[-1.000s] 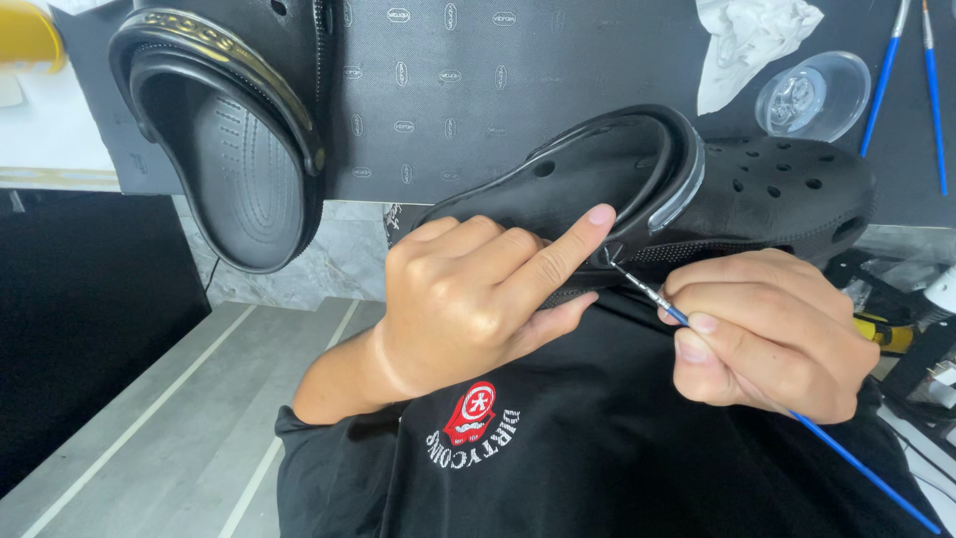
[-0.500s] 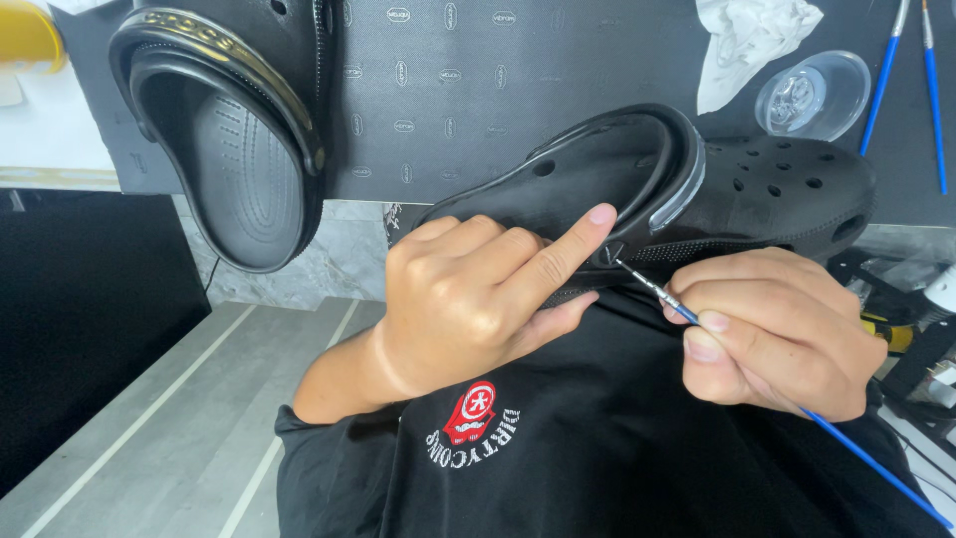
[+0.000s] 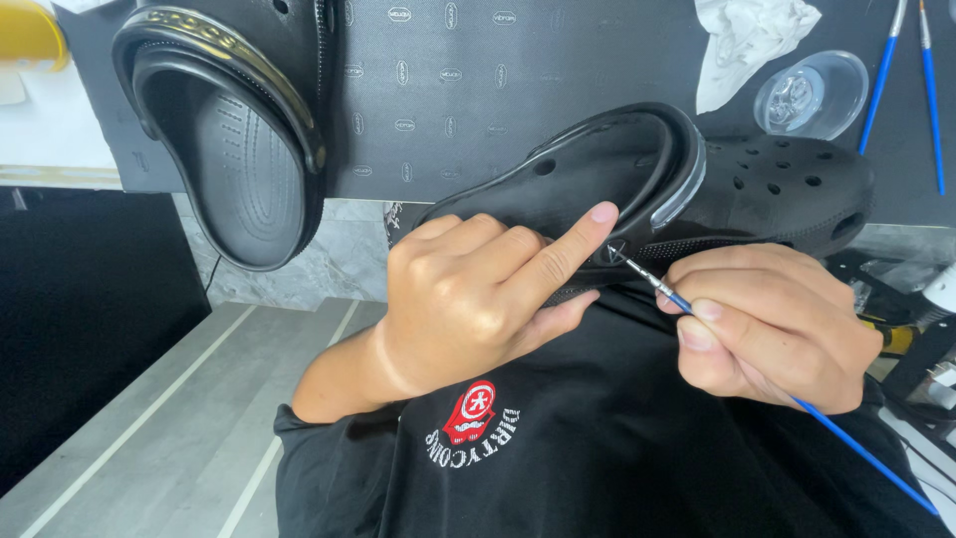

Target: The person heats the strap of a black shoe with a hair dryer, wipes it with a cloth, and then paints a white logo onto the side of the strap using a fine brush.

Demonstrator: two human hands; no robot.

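My left hand (image 3: 478, 294) grips a black clog shoe (image 3: 767, 189) by its heel strap end, index finger stretched along the side toward the strap rivet. My right hand (image 3: 772, 324) pinches a thin blue-handled paintbrush (image 3: 856, 448) like a pen. Its fine tip touches the round rivet (image 3: 610, 251) on the clog's side. The clog lies on its side over my lap, toe pointing right.
A second black clog (image 3: 234, 149) rests sole-up on a dark mat (image 3: 468, 100) at the upper left. On the mat at the upper right are a crumpled white tissue (image 3: 747, 40), a clear round dish (image 3: 809, 95) and two blue brushes (image 3: 931, 90). Grey floor lies below left.
The brush tip has stayed on the rivet with only tiny shifts of my right hand. My left hand and the clog hold still.
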